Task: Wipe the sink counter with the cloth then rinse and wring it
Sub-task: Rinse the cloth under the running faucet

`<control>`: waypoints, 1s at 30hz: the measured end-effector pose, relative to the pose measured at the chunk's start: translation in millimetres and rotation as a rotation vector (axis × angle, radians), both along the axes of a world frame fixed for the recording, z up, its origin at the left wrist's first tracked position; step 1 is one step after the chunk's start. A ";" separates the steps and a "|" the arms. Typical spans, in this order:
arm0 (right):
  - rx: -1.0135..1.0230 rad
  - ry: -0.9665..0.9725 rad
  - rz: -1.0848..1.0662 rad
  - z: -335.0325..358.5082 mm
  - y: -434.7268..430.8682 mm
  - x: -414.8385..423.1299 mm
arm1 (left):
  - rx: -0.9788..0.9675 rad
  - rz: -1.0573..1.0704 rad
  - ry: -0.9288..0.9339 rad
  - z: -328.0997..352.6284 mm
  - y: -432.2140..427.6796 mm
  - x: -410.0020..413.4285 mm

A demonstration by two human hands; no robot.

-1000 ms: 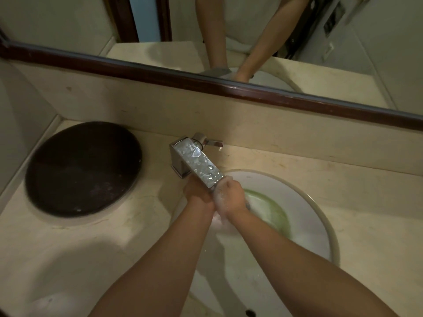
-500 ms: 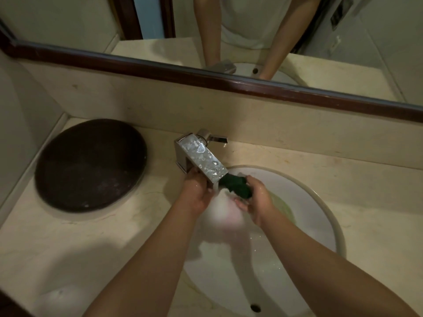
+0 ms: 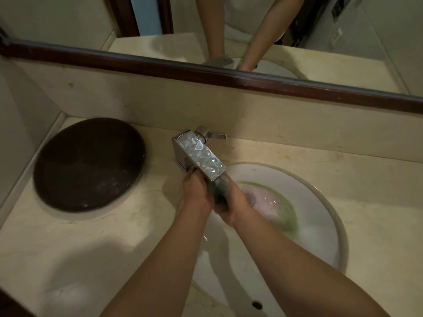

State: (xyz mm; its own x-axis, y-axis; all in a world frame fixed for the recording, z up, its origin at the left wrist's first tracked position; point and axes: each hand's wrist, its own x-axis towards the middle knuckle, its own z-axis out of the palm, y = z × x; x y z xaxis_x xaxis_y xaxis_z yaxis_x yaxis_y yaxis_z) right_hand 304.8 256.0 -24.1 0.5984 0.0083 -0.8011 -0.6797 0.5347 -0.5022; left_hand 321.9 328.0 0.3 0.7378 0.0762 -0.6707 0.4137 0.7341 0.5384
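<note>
Under the faucet spout (image 3: 198,156), near the centre of the frame, your left hand (image 3: 196,191) and right hand (image 3: 232,203) press together over the sink basin (image 3: 329,236), each closed around a dark strip between them. That strip looks like the green cloth (image 3: 218,191), bunched up tight, though blur makes it hard to be sure how much of it each hand holds. Both hands sit just below the spout's end, touching or nearly touching it. Water beads cover the flat top of the spout, and its lever (image 3: 211,134) points right, toward the backsplash. Below your right hand, pinkish water ringed with green lies around the drain (image 3: 250,197), with pale foam lower right in the basin. On the counter (image 3: 80,236), at the left of the frame, a dark round lid (image 3: 89,163) lies flat, well apart from the hands. Along the top, the mirror (image 3: 297,30) reflects your two forearms.
</note>
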 end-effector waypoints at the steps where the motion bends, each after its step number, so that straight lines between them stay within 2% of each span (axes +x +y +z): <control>1: -0.048 0.023 0.039 -7.0 1.9 3.6 | -0.038 0.004 0.020 -0.9 0.8 1.6; 3: -0.092 0.076 0.073 -13.8 5.6 9.8 | -0.073 0.018 0.057 -2.8 2.2 5.4; 6: -0.052 0.116 -0.009 -7.5 8.3 12.6 | -0.119 0.028 0.048 1.4 0.8 11.1; 9: -0.091 0.094 -0.097 6.4 7.9 13.1 | -0.142 0.044 0.057 8.9 -0.2 12.2; 11: -0.123 0.101 -0.079 6.5 3.2 16.2 | -0.146 0.035 0.074 12.3 -1.7 13.0; 14: -0.171 0.075 0.065 11.6 -7.6 16.1 | -0.113 0.014 0.106 14.2 -5.6 14.0; 17: -0.356 -0.033 0.317 15.5 -29.8 17.8 | -0.124 -0.029 0.094 11.7 -4.5 13.5; 19: -0.495 -0.089 0.397 20.2 -49.0 21.2 | -0.118 -0.069 0.063 7.4 2.1 13.6; 22: -0.415 -0.114 0.404 32.9 -77.9 29.2 | -0.079 -0.204 -0.015 7.5 13.3 10.4; 24: -0.335 -0.152 0.419 43.3 -87.9 32.2 | 0.055 -0.320 -0.043 4.9 17.5 7.5; 25: -0.384 -0.194 0.471 47.7 -91.0 33.6 | 0.192 -0.377 -0.052 1.2 19.2 7.3; 28: -0.773 -0.366 0.688 56.7 -88.3 35.1 | 0.547 -0.479 -0.053 -4.7 19.9 4.5; 30: -0.939 -0.391 0.648 54.4 -82.9 36.7 | 0.650 -0.433 -0.082 -3.8 18.3 1.3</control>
